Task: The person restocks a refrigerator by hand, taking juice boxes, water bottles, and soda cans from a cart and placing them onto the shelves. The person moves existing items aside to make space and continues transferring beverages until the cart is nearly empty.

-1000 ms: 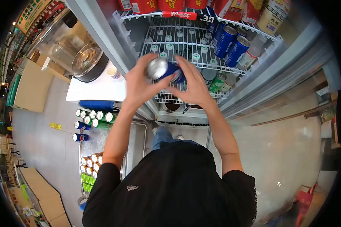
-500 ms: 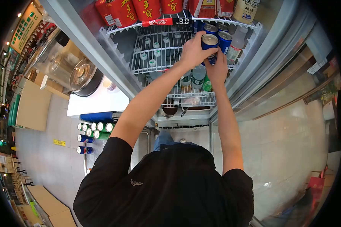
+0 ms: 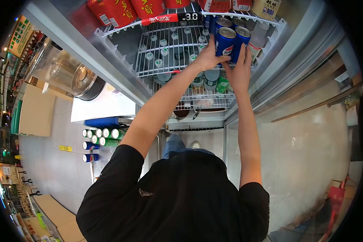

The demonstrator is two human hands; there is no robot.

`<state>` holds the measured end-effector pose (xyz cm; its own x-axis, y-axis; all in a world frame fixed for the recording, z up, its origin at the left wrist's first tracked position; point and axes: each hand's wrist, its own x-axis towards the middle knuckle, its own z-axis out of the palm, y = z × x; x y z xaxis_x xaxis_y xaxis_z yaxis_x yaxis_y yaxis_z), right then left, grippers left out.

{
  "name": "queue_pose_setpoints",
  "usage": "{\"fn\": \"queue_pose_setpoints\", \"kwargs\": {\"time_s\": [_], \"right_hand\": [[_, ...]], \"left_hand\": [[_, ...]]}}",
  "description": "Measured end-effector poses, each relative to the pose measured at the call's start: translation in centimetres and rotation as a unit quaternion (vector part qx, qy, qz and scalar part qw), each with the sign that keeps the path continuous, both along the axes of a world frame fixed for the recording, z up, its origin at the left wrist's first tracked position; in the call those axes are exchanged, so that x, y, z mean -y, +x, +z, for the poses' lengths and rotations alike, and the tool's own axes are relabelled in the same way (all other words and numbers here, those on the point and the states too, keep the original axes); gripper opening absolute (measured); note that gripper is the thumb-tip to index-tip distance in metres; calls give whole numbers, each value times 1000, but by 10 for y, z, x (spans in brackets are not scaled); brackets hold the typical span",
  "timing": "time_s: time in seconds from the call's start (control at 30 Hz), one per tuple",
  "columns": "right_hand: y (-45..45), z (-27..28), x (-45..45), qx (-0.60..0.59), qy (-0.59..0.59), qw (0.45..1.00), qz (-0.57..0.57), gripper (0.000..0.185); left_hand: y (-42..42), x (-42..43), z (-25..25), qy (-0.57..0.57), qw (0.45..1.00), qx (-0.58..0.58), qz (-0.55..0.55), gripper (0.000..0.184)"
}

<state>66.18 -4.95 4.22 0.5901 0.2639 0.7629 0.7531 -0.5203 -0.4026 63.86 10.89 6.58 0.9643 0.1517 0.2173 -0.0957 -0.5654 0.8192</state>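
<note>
Since the earliest frame, one blue can has been moved from the space before the refrigerator to the right part of the wire shelf (image 3: 159,73) below the digital display (image 3: 190,16). This front blue can (image 3: 226,42) is shown upright, nearest the shelf front. Four blue cans with visible lids are counted in the cluster: the front blue can, a right blue can (image 3: 243,36) and two rear blue cans (image 3: 223,22). Three red cans (image 3: 147,8) are seen on the shelf above; seven green cans (image 3: 103,133) and two more blue cans (image 3: 90,145) are grouped at lower left. All cans are smooth, cylindrical and metallic. The shelf is formed of white-coated wire.

The front blue can is placed within the grip of the left hand (image 3: 207,57), whose fingers are curved against its left side, thumb across its base. The right hand (image 3: 238,72) is held below the right blue can, fingers extended, thumb set apart; whether contact is made cannot be told.
</note>
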Motion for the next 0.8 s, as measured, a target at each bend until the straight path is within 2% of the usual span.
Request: {"fn": "queue_pose_setpoints", "kwargs": {"time_s": [0.1,0.13,0.47,0.57,0.63,0.7,0.73,0.8], "right_hand": [[4,0,-2,10,-6,1000,-4,89],[6,-1,-3,15,-7,1000,-7,87],[20,-15,-10,44,26,998,-37,78],[11,-13,-11,30,48,998,-42,78],[1,-10,-16,69,90,993,-43,71],[-10,-8,-22,97,107,988,-46,66],[-16,-7,-29,110,147,983,-31,56],[-27,-11,-33,90,127,988,15,50]], "left_hand": [[9,1,-12,23,998,4,55,102],[11,-2,-13,8,999,6,35,109],[14,2,-33,22,994,85,72,103],[5,5,-22,4,994,74,75,103],[1,5,-18,12,996,45,77,103],[-3,6,-14,5,996,26,89,92],[-6,8,-15,-19,993,42,105,87],[-17,9,-18,-66,984,74,145,78]]}}
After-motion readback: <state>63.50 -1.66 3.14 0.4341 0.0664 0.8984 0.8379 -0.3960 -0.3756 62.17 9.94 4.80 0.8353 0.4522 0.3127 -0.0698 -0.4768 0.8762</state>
